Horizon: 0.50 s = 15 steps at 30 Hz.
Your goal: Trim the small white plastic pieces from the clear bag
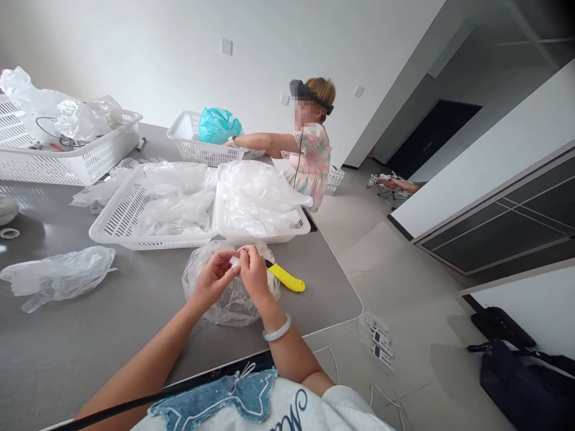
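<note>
Left hand (213,280) and right hand (254,274), lower centre of the frame: fingers (246,254) closed on a small white piece (234,261), above a clear plastic bag (231,302) on the grey table (58,341). Yellow-handled cutter (285,276) lay just right. White basket (153,209) of plastic stood beyond.

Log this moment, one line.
left hand: pinches white piece | right hand: pinches same piece | under: clear bag | beside: yellow tool
</note>
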Available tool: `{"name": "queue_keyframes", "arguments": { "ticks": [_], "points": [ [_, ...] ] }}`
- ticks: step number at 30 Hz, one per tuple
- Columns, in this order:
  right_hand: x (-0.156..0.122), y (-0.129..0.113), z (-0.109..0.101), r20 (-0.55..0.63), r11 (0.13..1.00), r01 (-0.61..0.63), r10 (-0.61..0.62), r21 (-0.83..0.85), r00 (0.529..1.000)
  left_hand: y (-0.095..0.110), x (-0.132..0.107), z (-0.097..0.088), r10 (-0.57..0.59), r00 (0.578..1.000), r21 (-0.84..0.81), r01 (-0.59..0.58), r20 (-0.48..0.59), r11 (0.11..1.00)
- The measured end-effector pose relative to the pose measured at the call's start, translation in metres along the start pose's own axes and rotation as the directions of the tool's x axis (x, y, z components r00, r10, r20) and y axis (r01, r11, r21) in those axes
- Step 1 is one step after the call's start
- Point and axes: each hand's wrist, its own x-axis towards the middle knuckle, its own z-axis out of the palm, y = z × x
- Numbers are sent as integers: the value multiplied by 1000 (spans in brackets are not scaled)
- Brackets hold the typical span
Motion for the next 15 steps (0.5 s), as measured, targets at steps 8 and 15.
{"name": "queue_keyframes", "arguments": {
  "ticks": [8,15],
  "points": [
    [6,10,-29,-96,948,131,-108,289,990,9,10,-9,-167,986,-243,161,-2,957],
    [-9,0,-18,57,967,68,-85,246,995,0,15,-12,-294,956,-378,277,14,883]
  ]
}}
